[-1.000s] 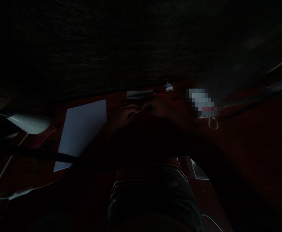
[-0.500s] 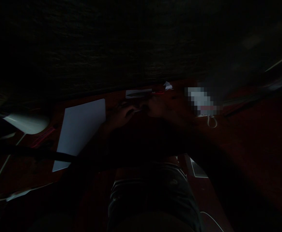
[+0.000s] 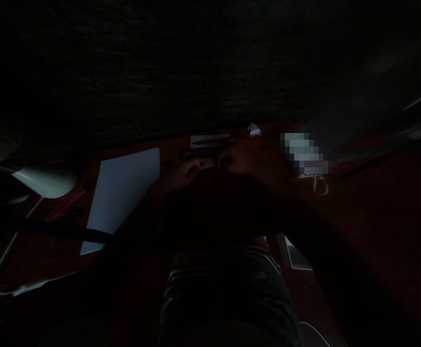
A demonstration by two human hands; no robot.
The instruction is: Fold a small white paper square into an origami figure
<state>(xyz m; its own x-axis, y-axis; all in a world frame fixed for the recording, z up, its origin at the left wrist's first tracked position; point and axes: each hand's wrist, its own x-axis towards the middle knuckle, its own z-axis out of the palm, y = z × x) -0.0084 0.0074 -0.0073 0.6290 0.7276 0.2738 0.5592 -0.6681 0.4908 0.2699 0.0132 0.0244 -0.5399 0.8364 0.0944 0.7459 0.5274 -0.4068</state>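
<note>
The room is very dark. My left hand (image 3: 183, 172) has its thumb and fingers closed at the left end of a small pale piece of paper (image 3: 207, 164). At the paper's right end, my right hand (image 3: 240, 159) is closed with the fingers curled; shadow hides what lies between them. Just beyond both hands is a knife (image 3: 212, 141) with a dark blade and a red handle. Its blade lies across a white rectangular sheet (image 3: 199, 139).
A large white sheet (image 3: 127, 188) lies left of my hands on the reddish table (image 3: 174, 152). Farther left stand a white lamp-like cone (image 3: 51, 182) with a cable and a red strip (image 3: 66, 205). Crumpled paper (image 3: 254, 129) and a blurred-out white object (image 3: 304, 152) are at right.
My hands have drawn slightly apart, and more of the small paper shows between them. The whole view has shifted a little. The knife stays on its sheet.
</note>
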